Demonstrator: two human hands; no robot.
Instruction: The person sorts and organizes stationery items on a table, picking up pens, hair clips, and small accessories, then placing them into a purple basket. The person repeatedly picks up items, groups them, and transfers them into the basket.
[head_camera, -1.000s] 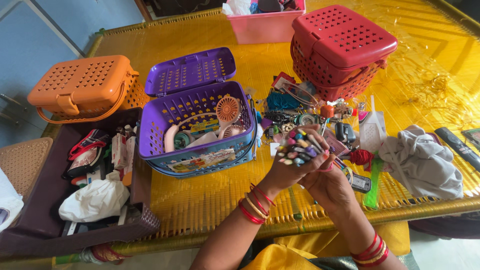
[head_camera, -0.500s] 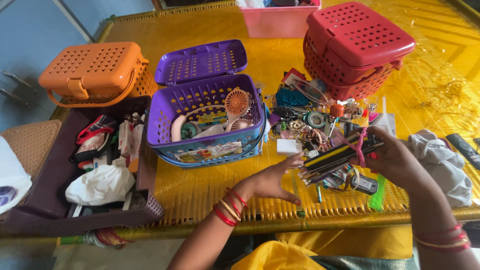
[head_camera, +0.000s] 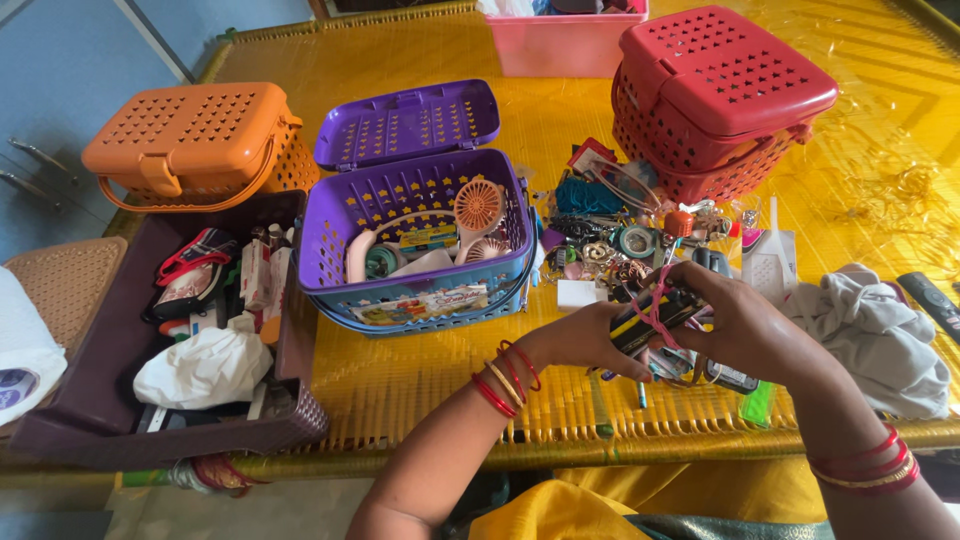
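Both hands hold a bundle of pens and pencils (head_camera: 650, 318) over the yellow woven table (head_camera: 420, 380). My left hand (head_camera: 585, 340) grips the bundle's near end from the left. My right hand (head_camera: 745, 330) grips it from the right, and a pink rubber band (head_camera: 655, 298) is stretched around the bundle by its fingers. Left of the hands stands an open purple basket (head_camera: 330, 230) holding a small orange fan (head_camera: 478, 205) and other items. A heap of small trinkets (head_camera: 610, 225) lies just beyond the hands.
A closed red basket (head_camera: 720, 90) stands at the back right, a closed orange basket (head_camera: 190, 140) at the far left, and a pink tub (head_camera: 560, 45) behind. A dark tray (head_camera: 100, 350) of clutter sits at the left. A grey cloth (head_camera: 880, 330) and a remote (head_camera: 925, 300) lie at the right.
My left hand, open half a second ago, has closed on the bundle. The bundle has swung from pointing up to lying sideways, and the pink band now wraps it.
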